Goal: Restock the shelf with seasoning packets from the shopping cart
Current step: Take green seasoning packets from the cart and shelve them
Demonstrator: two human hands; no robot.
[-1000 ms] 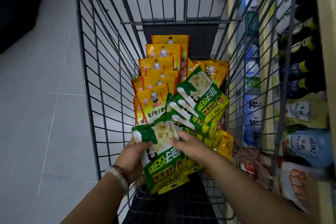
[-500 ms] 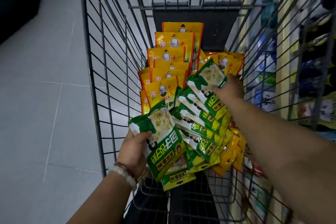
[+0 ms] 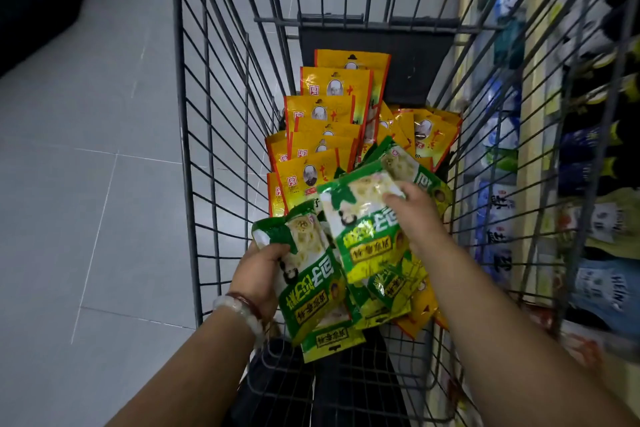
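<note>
A grey tiled floor [image 3: 86, 184] fills the left half of the frame. A wire shopping cart [image 3: 221, 135] runs up the middle, its dark end panel near the top centre. Along the right edge stands a shelf [image 3: 533, 135] stocked with blurred bottles and pouches, seen partly through the cart's wires.

Inside the cart, yellow seasoning packets [image 3: 329, 114] stand in overlapping rows at the centre, with more leaning toward the right wall. Below them, toward the lower centre, lies a loose heap of green seasoning packets [image 3: 391, 288].

The left hand [image 3: 258, 270], at lower centre left with a pale bead bracelet [image 3: 242, 310] on the wrist, grips a small stack of green packets [image 3: 311, 284], thumb curled over the upper corner. The right hand [image 3: 415, 215], just right of centre, pinches another green packet [image 3: 360, 215] by its right edge, held above the heap and overlapping the left hand's stack.
</note>
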